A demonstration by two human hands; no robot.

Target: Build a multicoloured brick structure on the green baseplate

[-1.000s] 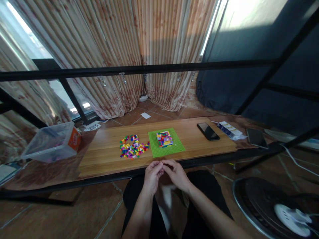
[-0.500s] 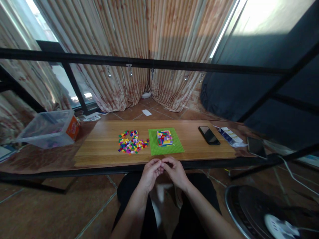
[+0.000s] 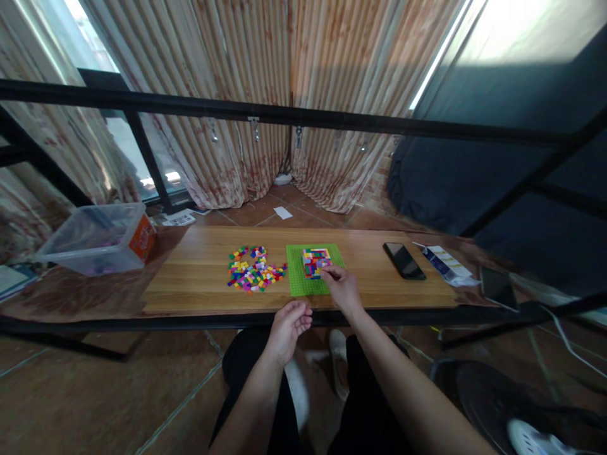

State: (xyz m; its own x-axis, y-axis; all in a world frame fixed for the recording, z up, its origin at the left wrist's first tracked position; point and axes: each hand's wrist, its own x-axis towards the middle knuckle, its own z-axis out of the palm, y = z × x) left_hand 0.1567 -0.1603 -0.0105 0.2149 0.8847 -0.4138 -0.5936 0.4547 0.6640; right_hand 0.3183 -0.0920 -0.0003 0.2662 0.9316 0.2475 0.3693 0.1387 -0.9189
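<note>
A block structure (image 3: 313,261) of many-coloured toy bricks stands on a green baseplate (image 3: 296,281). My right hand (image 3: 342,287) reaches over the plate's front right part, its thumb and fingers pinched together at the structure's near right corner. Whatever lies in that pinch is too small to make out. My left hand (image 3: 288,325) is held at the board's front edge with its fingers curled and thumb against them; what it holds, if anything, is hidden. Left of the plate a loose pile of small bricks (image 3: 256,275) is spread on the wooden board (image 3: 190,272).
A black phone (image 3: 404,260) lies on the board's right part, with a paper packet (image 3: 448,264) and a dark tablet-like device (image 3: 497,287) beyond it. A clear plastic bin (image 3: 95,243) stands at the left. A black metal bar (image 3: 190,104) crosses behind the board.
My right hand has left my left hand and moved forward to the brick structure. The left hand stays near the board's front edge. The view has shifted slightly.
</note>
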